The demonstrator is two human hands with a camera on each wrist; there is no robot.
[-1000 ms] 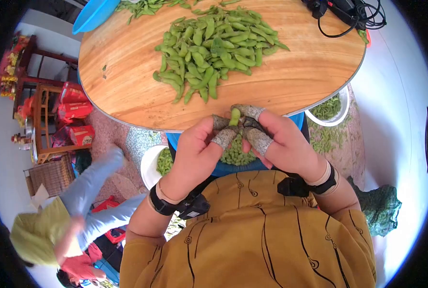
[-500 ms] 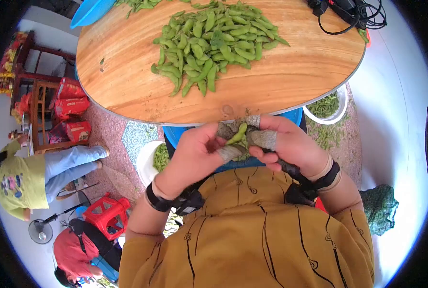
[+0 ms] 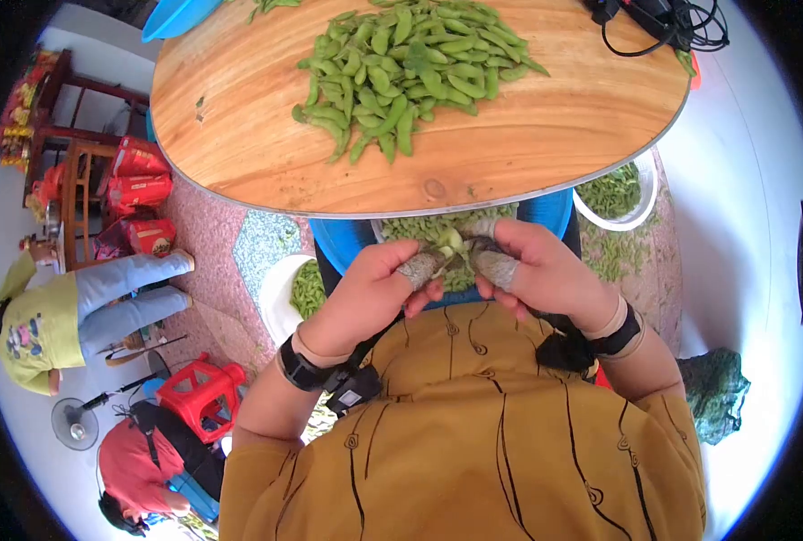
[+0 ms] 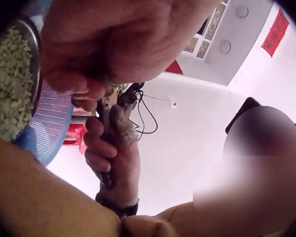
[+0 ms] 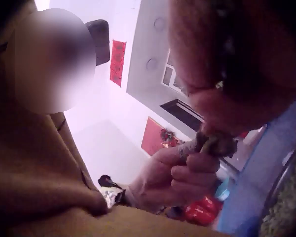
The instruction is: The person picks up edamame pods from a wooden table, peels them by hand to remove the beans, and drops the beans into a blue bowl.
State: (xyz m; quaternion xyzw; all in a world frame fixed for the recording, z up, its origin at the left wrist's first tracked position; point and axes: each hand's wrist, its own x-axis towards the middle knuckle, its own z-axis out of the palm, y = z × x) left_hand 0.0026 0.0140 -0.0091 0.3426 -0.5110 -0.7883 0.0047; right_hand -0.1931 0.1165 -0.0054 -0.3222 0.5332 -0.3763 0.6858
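Closer together than in the earlier frame, the left hand [image 3: 370, 288] and right hand [image 3: 559, 275] now meet over a green pod [image 3: 456, 241], their wrapped thumbs drawn in on it. More of the beans [image 3: 401, 227] shows between the hands and the table [image 3: 266, 158], whose near edge sits higher in the frame.

Both grips are narrow: each hand pinches the pod between thumb and fingers, the thumb tips in grey coverings. The pod is at the middle of the head view, just below the table's near edge and above the beans. A blue basin [image 3: 337, 242] lies around the beans, its sides showing left and right of them.

On the table, a heap of pods [image 3: 401, 77] lies at upper centre, with a blue bowl [image 3: 176, 18] at upper left and black cables [image 3: 706, 36] at upper right. Below the table's edge, a white bucket [image 3: 275, 298] stands left of the hands and a white tub [image 3: 651, 194] to their right, both holding green pieces. At lower left are a red stool [image 3: 205, 383], a fan [image 3: 75, 424] and a person in a red top [image 3: 136, 464]; another in a green top [image 3: 45, 325] is at left.
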